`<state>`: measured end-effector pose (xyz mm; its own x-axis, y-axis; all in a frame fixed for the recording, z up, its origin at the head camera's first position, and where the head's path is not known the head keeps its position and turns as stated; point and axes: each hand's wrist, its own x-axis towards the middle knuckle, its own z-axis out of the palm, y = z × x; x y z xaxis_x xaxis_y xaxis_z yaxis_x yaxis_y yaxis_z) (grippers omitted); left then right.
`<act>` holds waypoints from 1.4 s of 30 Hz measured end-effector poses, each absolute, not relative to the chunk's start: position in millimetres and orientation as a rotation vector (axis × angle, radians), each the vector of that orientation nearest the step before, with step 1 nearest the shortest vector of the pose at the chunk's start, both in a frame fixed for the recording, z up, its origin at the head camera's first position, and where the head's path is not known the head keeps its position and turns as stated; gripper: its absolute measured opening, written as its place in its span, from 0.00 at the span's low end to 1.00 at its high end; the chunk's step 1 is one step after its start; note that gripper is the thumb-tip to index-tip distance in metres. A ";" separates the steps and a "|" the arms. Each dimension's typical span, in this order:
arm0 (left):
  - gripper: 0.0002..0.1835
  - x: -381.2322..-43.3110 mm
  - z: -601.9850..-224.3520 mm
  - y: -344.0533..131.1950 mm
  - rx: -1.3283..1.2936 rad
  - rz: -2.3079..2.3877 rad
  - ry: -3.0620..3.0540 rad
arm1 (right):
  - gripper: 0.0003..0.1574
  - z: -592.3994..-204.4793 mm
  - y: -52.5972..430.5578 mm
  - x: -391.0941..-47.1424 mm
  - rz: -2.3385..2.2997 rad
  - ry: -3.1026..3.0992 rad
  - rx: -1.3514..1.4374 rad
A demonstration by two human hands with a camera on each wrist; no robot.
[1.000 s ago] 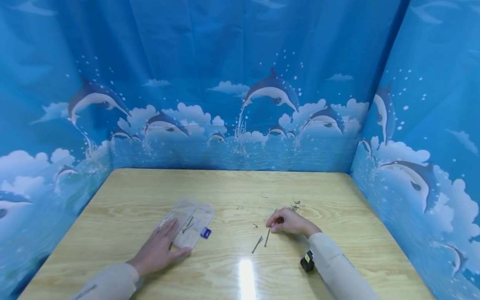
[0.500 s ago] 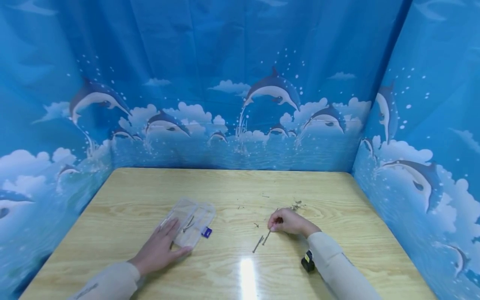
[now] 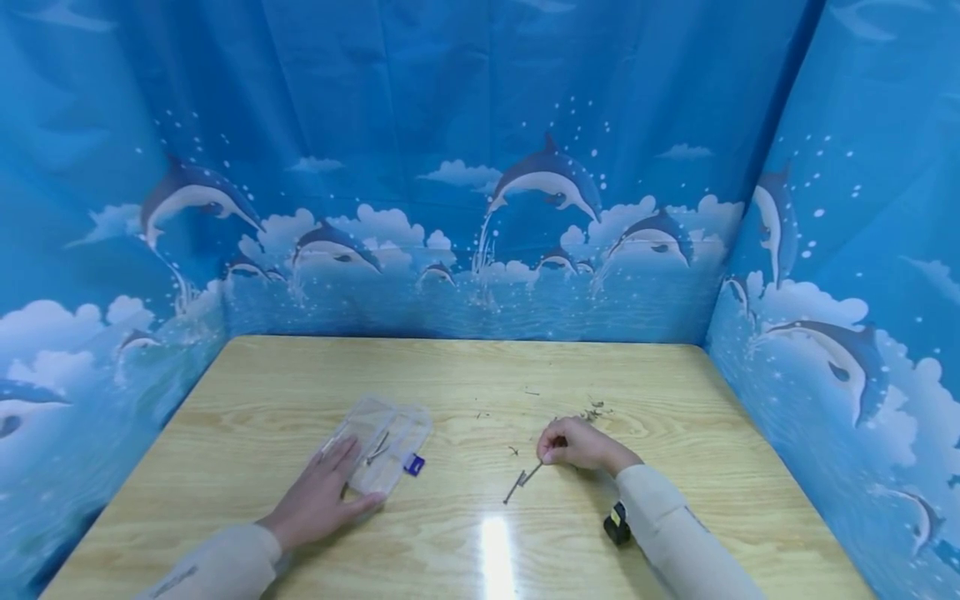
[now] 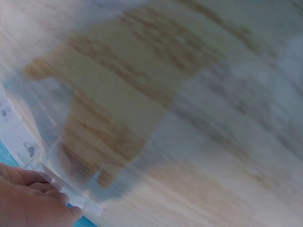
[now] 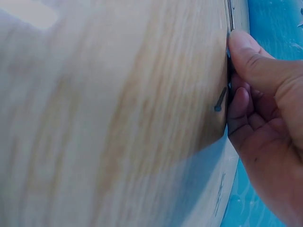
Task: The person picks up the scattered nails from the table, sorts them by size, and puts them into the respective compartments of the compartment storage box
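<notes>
My left hand (image 3: 322, 493) rests on a clear plastic compartment box (image 3: 390, 475), its fingers extended over the near left part. In the left wrist view the fingertips (image 4: 52, 189) lie at the box's edge (image 4: 19, 137). A few nails (image 3: 377, 450) lie in the box. Between thumb and fingers, my right hand (image 3: 577, 443) pinches the upper end of a long thin nail (image 3: 532, 473). Its lower end is close to a second nail (image 3: 513, 488) on the table; whether they touch I cannot tell. Another nail (image 5: 220, 100) shows beside my right fingers in the right wrist view.
A purple tag (image 3: 414, 465) is at the box's right side. A small black item (image 3: 617, 523) with a yellow mark sits by the right sleeve. Small dark pieces (image 3: 595, 410) are heaped behind the right hand, with a few scattered (image 3: 513, 451) on the wooden table.
The lower end of the nail at my right fingertips has swung left, toward the second nail, which has shifted slightly. My left hand stays on the box.
</notes>
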<state>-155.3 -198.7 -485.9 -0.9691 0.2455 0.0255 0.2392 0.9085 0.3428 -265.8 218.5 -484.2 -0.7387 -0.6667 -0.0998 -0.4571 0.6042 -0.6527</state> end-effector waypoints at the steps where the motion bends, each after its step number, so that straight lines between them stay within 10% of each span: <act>1: 0.55 -155.3 -486.1 -198.7 0.388 0.546 3.054 | 0.02 -484.4 218.8 -265.9 -0.889 2.494 -0.908; 42: 0.54 -154.2 -489.0 -199.5 0.397 0.602 3.061 | 0.06 -463.2 142.1 -279.1 -1.036 2.438 -0.924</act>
<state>-154.2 -199.5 -489.0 -0.9681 0.2452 0.0520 0.2466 0.8947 0.3723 -279.1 142.1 -463.2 -0.7330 -0.6783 -0.0505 -0.4345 0.5241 -0.7325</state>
